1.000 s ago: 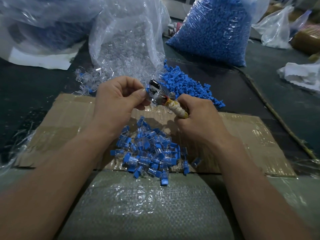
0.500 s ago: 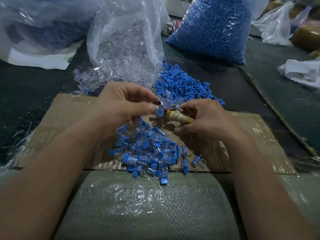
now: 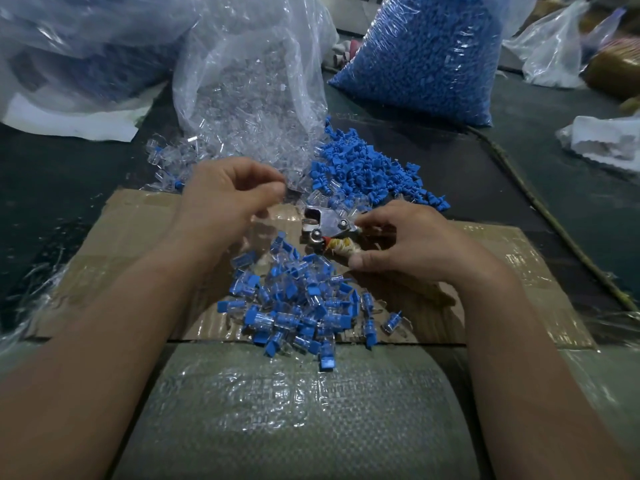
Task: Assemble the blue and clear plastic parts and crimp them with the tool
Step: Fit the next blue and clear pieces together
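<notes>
Dozens of light, likely slick parts (image 3: pixel 294 306), best pinched endwise; grips tool (image 3: pixel 325 225) with right fingers (image 3: pixel 375 220), curls left fingers (image 3: pixel 258 172) loosely, seemingly empty.

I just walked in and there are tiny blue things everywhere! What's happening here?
A person is putting little blue and clear plastic parts together. The right hand holds the metal crimping tool by its wrapped handle, over the cardboard. The left hand hovers near the spilled clear parts, fingers curled; whether it pinches one is unclear. A pile of joined pieces lies on the cardboard, with loose blue parts behind it.
</notes>
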Tool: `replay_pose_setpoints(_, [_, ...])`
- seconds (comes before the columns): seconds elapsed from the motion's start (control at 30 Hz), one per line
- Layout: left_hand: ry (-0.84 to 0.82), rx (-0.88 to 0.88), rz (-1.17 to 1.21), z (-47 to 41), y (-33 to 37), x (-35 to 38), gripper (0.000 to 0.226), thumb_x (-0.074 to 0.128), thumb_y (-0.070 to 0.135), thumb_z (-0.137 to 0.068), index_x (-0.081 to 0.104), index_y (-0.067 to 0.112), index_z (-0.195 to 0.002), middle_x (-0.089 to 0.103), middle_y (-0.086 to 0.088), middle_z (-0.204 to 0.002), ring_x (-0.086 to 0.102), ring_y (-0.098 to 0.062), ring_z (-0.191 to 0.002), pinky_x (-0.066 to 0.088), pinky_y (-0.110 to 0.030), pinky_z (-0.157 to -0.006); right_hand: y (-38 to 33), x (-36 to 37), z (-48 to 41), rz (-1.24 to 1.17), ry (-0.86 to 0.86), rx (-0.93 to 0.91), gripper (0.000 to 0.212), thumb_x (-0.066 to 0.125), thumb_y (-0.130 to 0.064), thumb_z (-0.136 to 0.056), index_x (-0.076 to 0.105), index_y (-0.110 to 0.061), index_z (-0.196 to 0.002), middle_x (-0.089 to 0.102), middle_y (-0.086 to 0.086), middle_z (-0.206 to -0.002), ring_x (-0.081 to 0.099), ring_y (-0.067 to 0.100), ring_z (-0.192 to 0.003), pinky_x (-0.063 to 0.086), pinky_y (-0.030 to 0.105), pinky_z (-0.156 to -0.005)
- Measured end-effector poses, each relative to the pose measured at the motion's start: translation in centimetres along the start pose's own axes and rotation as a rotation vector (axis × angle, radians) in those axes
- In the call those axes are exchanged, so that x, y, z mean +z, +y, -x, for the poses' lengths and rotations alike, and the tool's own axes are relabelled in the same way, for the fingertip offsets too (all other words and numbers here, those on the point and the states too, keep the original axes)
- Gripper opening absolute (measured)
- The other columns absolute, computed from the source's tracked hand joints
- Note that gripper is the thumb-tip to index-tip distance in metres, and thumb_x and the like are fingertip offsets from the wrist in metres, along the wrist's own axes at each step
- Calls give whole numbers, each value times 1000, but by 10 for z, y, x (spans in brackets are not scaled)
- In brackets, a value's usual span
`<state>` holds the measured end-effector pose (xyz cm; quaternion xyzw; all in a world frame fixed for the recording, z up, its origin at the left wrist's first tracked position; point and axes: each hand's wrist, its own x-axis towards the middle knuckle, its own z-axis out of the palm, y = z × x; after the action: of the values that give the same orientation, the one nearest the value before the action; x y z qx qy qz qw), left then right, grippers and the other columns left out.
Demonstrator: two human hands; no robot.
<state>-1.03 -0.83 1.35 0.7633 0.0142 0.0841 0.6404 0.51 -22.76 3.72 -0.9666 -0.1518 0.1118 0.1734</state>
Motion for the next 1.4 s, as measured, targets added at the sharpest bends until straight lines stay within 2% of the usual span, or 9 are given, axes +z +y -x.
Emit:
replay_pose_setpoints(0.13, [164, 71, -213, -11, -13, 2, 25, 56, 6, -89, 67, 20, -106, 63, 7, -101, 63, -24, -98, 50, -38, -87, 4, -1, 1, -58, 48, -18, 55, 64, -57, -71, 60, -29, -119, 53, -15, -100, 49, 6, -94, 37, 25, -80])
replay_pose_setpoints(0.27, [-27, 176, -651, -22, -23, 0, 40, 50, 15, -93, 50, 20, -133, 44, -5, -139, 34, -24, -132, 24, -39, -111, 6, 0, 0, -73, 130, -30, 33, 60, -47, -82, 67, -27, -107, 59, -14, -94, 53, 5, -88, 37, 23, -72])
replay_pose_setpoints(0.4, [-195, 120, -846, -26, -26, 0, 43, 43, 25, -97, 39, 29, -140, 24, 2, -153, 16, -22, -141, 9, -41, -114, 9, -3, -2, -83, 269, 8, 24, 58, -40, -86, 68, -24, -102, 55, -18, -80, 52, 3, -79, 37, 22, -67])
replay_pose_setpoints(0.57, [-156, 138, -814, -25, -26, 0, 42, 44, 16, -97, 43, 22, -138, 32, 1, -149, 26, -20, -137, 16, -39, -112, 15, -4, -4, -86, 333, 39, 20, 58, -34, -88, 68, -23, -101, 47, -28, -72, 45, -8, -70, 31, 10, -60])
replay_pose_setpoints(0.73, [-54, 249, -804, -22, -24, 1, 30, 56, 12, -91, 62, 15, -120, 53, -3, -126, 44, -18, -119, 24, -21, -94, 17, -4, -4, -100, 355, 65, 18, 59, -33, -88, 69, -23, -99, 49, -26, -72, 47, -6, -69, 31, 11, -58])
replay_pose_setpoints(0.83, [2, 266, -788, -21, -21, 0, 24, 64, 11, -85, 68, 12, -109, 59, -6, -111, 51, -21, -109, 31, -25, -90, 18, -4, -4, -106, 353, 75, 18, 59, -33, -88, 68, -22, -99, 50, -25, -73, 48, -5, -70, 32, 12, -58])
replay_pose_setpoints(1.07, [2, 195, -799, -23, -24, 2, 34, 58, 16, -90, 58, 16, -124, 50, -4, -104, 45, -15, -99, 30, -26, -84, 18, -5, -3, -121, 357, 85, 17, 59, -33, -88, 68, -22, -96, 51, -23, -72, 48, -4, -70, 33, 13, -58])
replay_pose_setpoints(1.2, [11, 216, -794, -23, -25, 1, 20, 61, 20, -88, 65, 14, -107, 54, -3, -103, 47, -15, -95, 31, -26, -82, 18, -5, -3, -122, 344, 89, 16, 59, -33, -88, 68, -22, -95, 52, -22, -73, 49, -4, -71, 34, 15, -59])
replay_pose_setpoints(1.4, [94, 126, -283, -15, -17, 2, 12, 60, 14, -88, 64, 19, -99, 63, 6, -86, 64, -14, -81, 51, -29, -76, 22, -6, -5, -125, 397, 117, 17, 59, -31, -89, 69, -21, -98, 49, -24, -71, 47, -5, -68, 31, 12, -56])
